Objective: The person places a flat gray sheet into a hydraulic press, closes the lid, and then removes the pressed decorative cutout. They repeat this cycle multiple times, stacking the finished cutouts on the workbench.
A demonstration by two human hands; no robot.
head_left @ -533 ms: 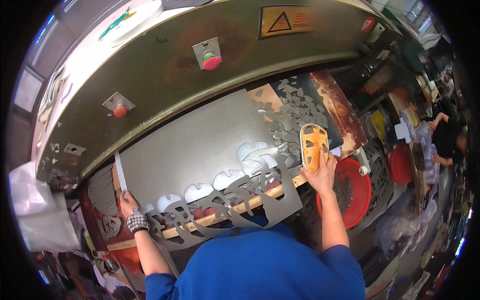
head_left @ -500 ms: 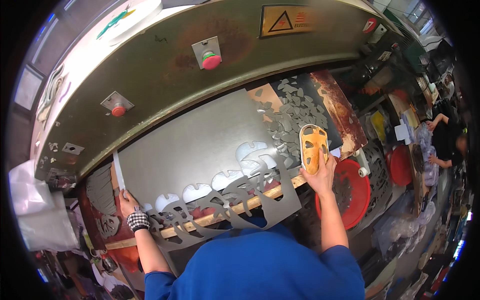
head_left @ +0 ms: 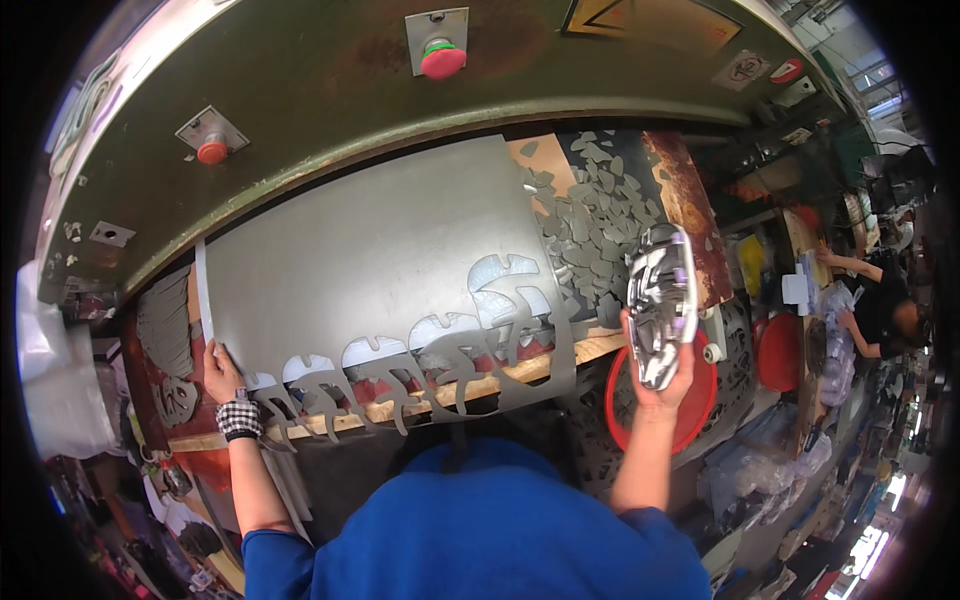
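Observation:
A large flat grey sheet (head_left: 370, 230) lies across the work table, and its near edge is a cut-out web with curved openings that hangs over the wooden front edge. My left hand (head_left: 222, 378), with a checked band at the wrist, is closed at the sheet's near left corner. In my right hand (head_left: 664, 382) is a long, rounded, sole-shaped cutting die (head_left: 660, 300), its shiny metal side now facing up, smeared by motion. It is raised at the table's right, beside many small cut grey pieces (head_left: 590, 215). Pale blue-white backing shows through the sheet's openings.
A green machine beam (head_left: 320, 110) with red push buttons (head_left: 443, 60) spans the far side. Below my right hand stands a red tub (head_left: 612, 395). Stacked grey pieces (head_left: 165, 330) lie at the left. Another person (head_left: 880, 310) works at the far right.
My right hand has turned the cutting die over from its yellow-orange face to its metal side. The head view has shifted; my left hand stays at the sheet's corner.

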